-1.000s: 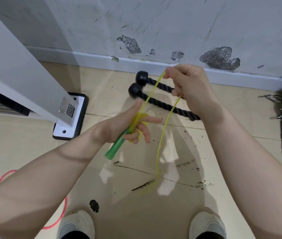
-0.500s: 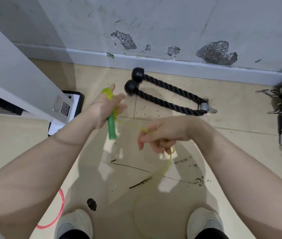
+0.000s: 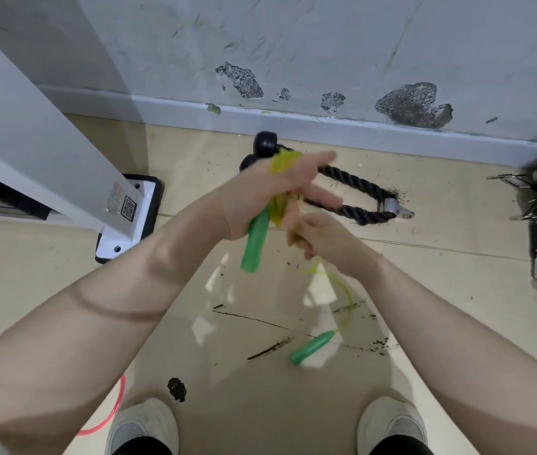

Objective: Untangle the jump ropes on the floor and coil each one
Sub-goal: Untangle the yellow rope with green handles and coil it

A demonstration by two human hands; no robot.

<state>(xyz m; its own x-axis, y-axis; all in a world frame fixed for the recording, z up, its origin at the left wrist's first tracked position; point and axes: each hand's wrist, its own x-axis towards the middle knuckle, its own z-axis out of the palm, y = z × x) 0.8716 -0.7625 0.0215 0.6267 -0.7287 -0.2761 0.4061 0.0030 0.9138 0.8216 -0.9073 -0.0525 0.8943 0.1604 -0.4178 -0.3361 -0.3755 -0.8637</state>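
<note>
Left hand grips one green handle of the yellow jump rope, with cord wound in loops around its palm and outstretched fingers. Right hand, just beside it, pinches the cord with curled fingers. Cord is thin, translucent yellow; loose end trails down to second green handle, blurred, low over the floor. Floor is beige, scuffed with black marks. Black rope attachment lies near the baseboard; wall paint is chipped. Pink rope lies beside left shoe.
</note>
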